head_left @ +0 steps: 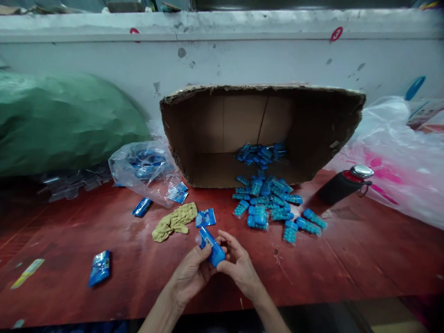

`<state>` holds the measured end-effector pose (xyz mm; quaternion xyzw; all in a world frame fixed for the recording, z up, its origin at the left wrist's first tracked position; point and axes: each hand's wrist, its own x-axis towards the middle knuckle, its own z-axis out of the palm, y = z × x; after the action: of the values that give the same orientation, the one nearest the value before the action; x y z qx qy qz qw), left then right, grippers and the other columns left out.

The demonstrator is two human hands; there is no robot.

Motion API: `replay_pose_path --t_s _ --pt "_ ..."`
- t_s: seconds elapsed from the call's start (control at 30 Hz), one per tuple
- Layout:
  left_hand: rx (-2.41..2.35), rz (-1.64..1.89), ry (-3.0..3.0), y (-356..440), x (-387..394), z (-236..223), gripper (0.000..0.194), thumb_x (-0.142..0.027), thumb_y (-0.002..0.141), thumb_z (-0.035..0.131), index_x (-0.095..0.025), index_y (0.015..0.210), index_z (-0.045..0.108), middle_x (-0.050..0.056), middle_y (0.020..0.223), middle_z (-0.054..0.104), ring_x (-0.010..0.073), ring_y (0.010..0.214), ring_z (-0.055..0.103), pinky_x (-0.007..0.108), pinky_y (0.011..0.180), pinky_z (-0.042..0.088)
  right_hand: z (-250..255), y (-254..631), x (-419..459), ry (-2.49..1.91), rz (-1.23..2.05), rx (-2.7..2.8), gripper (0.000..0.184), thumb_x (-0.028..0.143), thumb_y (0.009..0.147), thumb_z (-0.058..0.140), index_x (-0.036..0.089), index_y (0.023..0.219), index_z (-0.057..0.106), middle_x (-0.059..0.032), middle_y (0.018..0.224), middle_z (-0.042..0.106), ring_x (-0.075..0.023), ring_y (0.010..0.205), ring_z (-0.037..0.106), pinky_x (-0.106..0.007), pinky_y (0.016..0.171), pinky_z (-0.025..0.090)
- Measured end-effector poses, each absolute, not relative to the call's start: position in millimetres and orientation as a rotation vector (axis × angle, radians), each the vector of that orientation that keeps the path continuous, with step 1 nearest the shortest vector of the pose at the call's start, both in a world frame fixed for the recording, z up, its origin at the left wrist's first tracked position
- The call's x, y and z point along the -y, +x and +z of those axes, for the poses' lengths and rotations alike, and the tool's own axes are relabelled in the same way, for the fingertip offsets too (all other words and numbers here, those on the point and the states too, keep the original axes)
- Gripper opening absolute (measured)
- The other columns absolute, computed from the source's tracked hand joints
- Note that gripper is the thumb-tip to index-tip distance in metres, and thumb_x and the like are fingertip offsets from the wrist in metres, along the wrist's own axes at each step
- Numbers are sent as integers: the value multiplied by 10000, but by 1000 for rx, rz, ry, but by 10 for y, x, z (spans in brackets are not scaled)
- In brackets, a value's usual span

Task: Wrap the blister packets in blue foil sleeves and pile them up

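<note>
Low over the front of the table, my left hand [194, 270] is closed around a small bottle [215, 255] with a blue cap and a printed blue wrapper or label. The bottle is tilted, its cap end toward me. My right hand [240, 266] pinches that cap end, thumb against the cap and fingers partly hidden behind it. Just beyond my hands lies a flat blue printed packet [206, 218], next to a crumpled yellow glove [176, 222]. To the right spreads a pile of small clear bottles [263, 203] with blue caps and blue balls inside.
A cardboard box [294, 166] lies on its side, more bottles inside. A clear bag [138, 169] of blue packets sits left, a blue packet [99, 268] and yellow cutter-like tool [27, 274] nearer. A black flask [342, 187] stands right. A green sack [65, 125] bulges behind.
</note>
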<state>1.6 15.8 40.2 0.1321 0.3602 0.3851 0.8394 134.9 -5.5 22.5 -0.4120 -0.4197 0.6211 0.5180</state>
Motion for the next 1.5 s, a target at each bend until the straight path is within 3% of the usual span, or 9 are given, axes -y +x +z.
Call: replay_pose_path --t_s 0.27,0.43,0.7,1.0,1.27,1.5 --pt "-940 883 256 148 -82 438 181 -231 670 660 -126 815 632 44 675 680 116 596 618 199 541 478 279 1363 67 -963 1437 1141 532 107 627 627 284 1123 543 6 1058 566 -185 977 518 -303 862 404" --pt "-1039 955 206 247 -39 480 182 -263 685 643 -140 812 597 33 664 670 141 625 631 244 574 497 227 1369 58 -1015 1402 1121 449 123 649 600 253 1078 576 -2 1023 590 -183 952 530 -318 879 388" --pt "-857 759 351 40 -49 486 221 -215 741 584 -144 950 578 73 826 695 181 740 657 324 720 503 157 1404 14 -839 1609 856 535 97 558 670 260 1058 567 14 954 578 -138 852 549 -257 755 422" --pt "-874 843 276 138 32 435 288 -231 707 626 -133 976 598 57 731 690 161 712 647 273 691 500 184 1418 26 -841 1724 824 614 128 491 737 263 1066 568 25 939 546 -104 731 534 -208 639 423" --pt "-968 897 316 269 90 489 241 -289 670 656 -130 846 613 45 710 677 141 637 629 266 642 500 239 1442 66 -842 1679 936 557 275 555 750 261 1078 558 -12 1031 598 -193 935 551 -290 780 433" --pt "-935 882 245 252 112 463 233 -292 681 645 -136 851 614 68 758 690 182 732 646 316 723 492 121 1431 73 -962 1574 1004 477 223 621 678 235 1082 556 -12 1028 611 -189 899 564 -314 821 420"
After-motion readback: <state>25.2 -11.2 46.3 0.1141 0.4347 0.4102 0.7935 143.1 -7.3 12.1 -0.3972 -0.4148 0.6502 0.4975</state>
